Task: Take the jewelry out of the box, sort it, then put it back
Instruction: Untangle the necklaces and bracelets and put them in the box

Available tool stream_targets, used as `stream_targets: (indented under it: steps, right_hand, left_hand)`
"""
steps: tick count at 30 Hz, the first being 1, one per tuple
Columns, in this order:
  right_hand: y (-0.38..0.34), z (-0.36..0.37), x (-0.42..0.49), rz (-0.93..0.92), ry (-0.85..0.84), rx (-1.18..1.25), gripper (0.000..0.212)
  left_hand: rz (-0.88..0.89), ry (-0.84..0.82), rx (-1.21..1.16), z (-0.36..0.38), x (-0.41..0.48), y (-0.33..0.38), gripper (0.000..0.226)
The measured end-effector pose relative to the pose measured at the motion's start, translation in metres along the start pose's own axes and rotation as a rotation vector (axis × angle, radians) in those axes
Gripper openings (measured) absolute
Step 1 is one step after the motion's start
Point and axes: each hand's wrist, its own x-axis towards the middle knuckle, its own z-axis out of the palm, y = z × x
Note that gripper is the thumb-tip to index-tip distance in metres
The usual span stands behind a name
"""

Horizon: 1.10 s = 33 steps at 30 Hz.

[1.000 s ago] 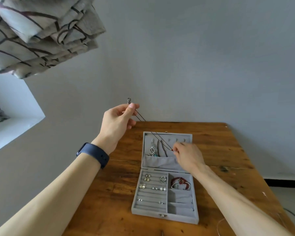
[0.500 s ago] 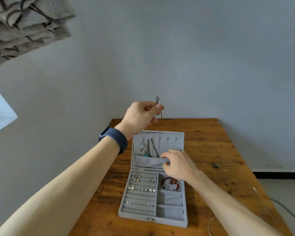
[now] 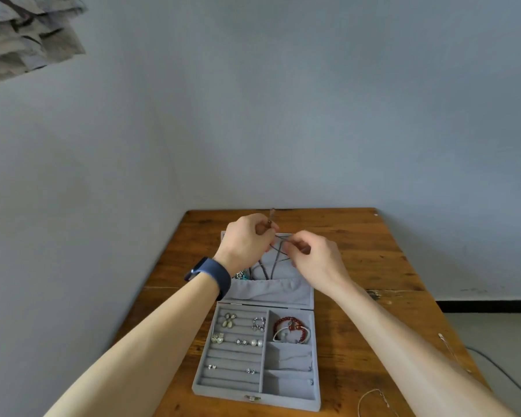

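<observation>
Jewelry box (image 3: 257,389) (grey, lid open) lies on the wooden table (image 3: 370,254). Left hand (image 3: 243,242) and right hand (image 3: 316,260) each pinch the dark cord necklace (image 3: 275,260) above the lid's pocket (image 3: 271,291).

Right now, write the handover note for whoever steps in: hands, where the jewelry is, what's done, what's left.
Left hand: pinching the top end of a dark cord necklace above the open lid.
Right hand: pinching the same cord beside it.
Jewelry box: open on the wooden table. Earrings sit in the left slots, a red bead bracelet in the upper right compartment, and more necklaces hang in the lid.
A thin chain lies on the table right of the box.
Done: little that shows. Left: nearly all the jewelry is in the box.
</observation>
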Motion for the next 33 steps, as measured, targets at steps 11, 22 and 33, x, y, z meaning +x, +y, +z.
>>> stream_targets:
  steps: [11,22,33]
  right_hand:
    - [0.014,0.012,0.001,-0.114,0.043,-0.207,0.005]
    - [0.009,0.012,0.004,-0.11,-0.272,-0.582,0.016]
    - [-0.007,0.025,0.019,-0.296,0.048,-0.475,0.01]
  left_hand:
    - [0.186,0.245,0.762,0.044,-0.036,-0.054,0.016]
    - [0.021,0.054,0.899,0.049,-0.03,-0.052,0.012]
    - [0.129,0.121,0.863,0.045,-0.022,-0.055,0.036]
